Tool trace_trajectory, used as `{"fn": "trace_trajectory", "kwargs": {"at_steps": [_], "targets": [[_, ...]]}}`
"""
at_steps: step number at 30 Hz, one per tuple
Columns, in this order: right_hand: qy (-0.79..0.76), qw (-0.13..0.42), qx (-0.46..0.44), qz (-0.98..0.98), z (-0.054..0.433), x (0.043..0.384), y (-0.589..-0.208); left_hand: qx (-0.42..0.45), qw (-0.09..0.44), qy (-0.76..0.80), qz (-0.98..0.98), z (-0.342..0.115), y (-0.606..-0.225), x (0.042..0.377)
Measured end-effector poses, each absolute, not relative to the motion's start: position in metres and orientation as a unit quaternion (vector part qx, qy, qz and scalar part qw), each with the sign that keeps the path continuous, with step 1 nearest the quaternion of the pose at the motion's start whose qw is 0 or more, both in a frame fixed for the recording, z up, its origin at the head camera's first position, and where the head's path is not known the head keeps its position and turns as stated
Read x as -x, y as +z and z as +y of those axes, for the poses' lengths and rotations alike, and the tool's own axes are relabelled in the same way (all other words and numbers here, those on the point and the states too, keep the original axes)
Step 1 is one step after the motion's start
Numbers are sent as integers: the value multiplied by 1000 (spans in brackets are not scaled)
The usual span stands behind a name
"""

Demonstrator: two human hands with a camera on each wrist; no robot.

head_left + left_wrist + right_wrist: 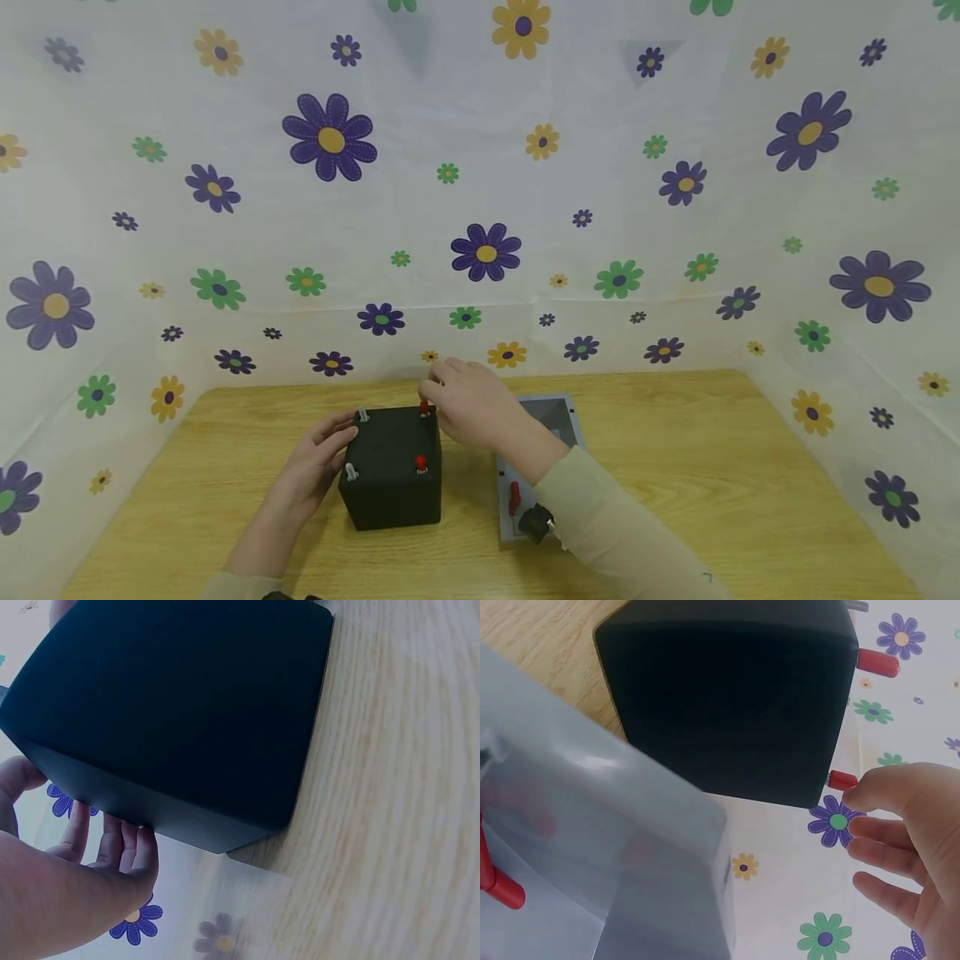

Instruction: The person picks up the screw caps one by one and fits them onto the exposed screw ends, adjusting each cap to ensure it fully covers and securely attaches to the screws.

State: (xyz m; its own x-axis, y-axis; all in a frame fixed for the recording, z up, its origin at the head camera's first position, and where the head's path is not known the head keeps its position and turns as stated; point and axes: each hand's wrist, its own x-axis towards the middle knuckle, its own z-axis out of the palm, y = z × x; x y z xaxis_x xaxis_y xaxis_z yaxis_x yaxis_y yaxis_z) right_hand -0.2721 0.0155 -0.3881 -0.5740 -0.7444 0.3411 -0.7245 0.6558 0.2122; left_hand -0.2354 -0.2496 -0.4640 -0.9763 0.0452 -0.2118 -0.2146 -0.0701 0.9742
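A black box [393,467] stands on the table with a metal stud near each top corner. Both right-hand studs carry red caps: the near cap [422,463] is uncovered, and the far cap [843,780] is between my right hand's fingertips. My right hand [472,404] reaches over the box's far right corner and pinches that far cap. Bare metal shows on the left studs, the near stud [350,472] and the far stud [363,414]. My left hand [318,462] rests against the box's left side, its fingers [112,844] laid along that face and its thumb near the top edge.
A grey tray [573,421] lies to the right of the box, partly under my right forearm. Loose red pieces [514,497] lie inside it. Behind the wooden table [675,492] hangs a white flowered sheet [480,200], which also runs along both sides.
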Motion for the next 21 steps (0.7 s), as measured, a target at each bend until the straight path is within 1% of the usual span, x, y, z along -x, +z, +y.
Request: {"fn": "trace_trajectory", "kwargs": {"at_steps": [10,21], "targets": [[-42,173,-407,-896,24,270,-386,67,90,730,674,-250,-466,237],[-46,171,-411,-894,33,268,-388,71,94,729,674,-250,-466,237]]}}
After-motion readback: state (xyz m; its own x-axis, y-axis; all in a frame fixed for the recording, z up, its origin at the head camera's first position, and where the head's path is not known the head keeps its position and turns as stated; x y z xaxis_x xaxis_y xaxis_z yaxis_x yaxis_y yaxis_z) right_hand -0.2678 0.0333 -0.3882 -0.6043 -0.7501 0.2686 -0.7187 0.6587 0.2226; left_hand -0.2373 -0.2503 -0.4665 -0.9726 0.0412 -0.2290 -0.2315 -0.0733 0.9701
